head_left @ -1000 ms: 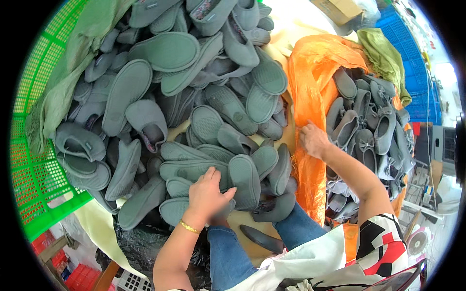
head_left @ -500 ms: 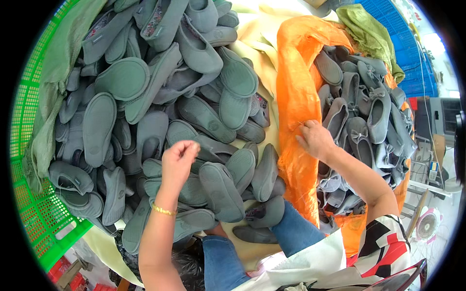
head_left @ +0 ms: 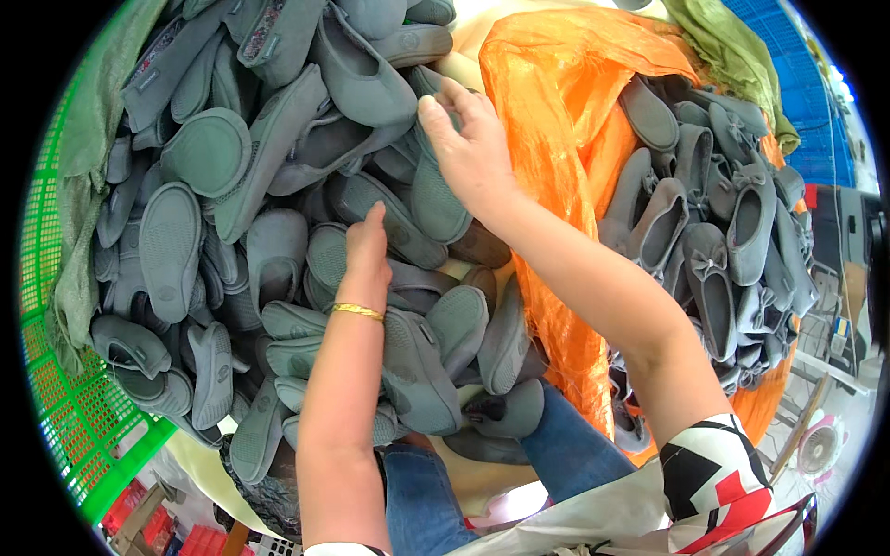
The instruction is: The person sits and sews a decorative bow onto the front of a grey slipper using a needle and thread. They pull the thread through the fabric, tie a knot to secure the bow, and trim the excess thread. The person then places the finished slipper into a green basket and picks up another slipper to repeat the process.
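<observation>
A big heap of grey slip-on shoes fills the left side, many lying sole up. My right hand is open over the heap's right part, fingers stretched out and thumb apart, beside a shoe with its sole up. Lower and to the left, my left hand is turned edge-on above the soles near a long grey shoe. Its fingers are mostly hidden, so its grip is unclear. Past my right forearm, an orange woven sack lies open around grey shoes with bows.
A green plastic basket with a pale green cloth over it borders the heap at left. At the far right stand a blue crate, an olive sack and a small fan. Shoes also lie by my knees.
My right hand has left the orange sack's edge and swung up and left over the heap. My left hand has risen slightly. The sack's edge now spreads further left.
</observation>
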The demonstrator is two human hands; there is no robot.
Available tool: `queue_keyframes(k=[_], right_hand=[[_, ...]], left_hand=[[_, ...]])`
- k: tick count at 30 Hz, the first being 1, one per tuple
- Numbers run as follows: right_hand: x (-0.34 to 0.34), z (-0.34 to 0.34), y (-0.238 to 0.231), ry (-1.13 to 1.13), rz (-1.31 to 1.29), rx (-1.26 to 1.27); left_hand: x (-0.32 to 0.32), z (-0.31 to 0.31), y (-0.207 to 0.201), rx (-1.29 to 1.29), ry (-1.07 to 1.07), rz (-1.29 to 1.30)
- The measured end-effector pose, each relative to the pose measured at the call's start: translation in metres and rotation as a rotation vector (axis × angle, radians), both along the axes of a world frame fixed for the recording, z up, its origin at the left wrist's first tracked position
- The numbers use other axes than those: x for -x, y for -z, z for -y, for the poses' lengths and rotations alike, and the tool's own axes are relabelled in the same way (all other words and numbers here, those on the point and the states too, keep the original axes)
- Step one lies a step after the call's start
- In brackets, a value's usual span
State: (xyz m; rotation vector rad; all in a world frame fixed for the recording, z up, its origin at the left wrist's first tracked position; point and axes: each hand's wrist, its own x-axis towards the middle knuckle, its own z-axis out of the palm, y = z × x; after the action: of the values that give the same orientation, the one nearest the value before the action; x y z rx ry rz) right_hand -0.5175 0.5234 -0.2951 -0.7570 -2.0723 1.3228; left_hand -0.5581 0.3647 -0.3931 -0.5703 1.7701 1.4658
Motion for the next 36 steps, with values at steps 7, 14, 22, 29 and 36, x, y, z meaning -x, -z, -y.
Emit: queue_keyframes(k=[7, 14, 22, 29, 36], right_hand=[[0.0, -0.06, 0.093, 0.057, 0.462, -0.377], [-0.05, -0.114, 0.128, 0.03, 0.484, 0.585], [-0.057, -0.097, 0.149, 0.036, 0.358, 0.819], [-0.062, -0.118, 0.152, -0.128, 0.497, 0.909], [-0.071, -0.075, 0.128, -0.081, 0.388, 1.315]], left_hand=[[-0.019, -0.023, 0.019, 0.174, -0.139, -0.165], [-0.013, -0.001, 0.062, 0.06, -0.172, -0.071], [-0.009, 0.009, 0.065, -0.345, -0.053, 0.093], [-0.027, -0.013, 0.066, -0.297, 0.017, -0.236], [-0.028, -0.021, 0.051, -0.856, -0.241, 0.347]])
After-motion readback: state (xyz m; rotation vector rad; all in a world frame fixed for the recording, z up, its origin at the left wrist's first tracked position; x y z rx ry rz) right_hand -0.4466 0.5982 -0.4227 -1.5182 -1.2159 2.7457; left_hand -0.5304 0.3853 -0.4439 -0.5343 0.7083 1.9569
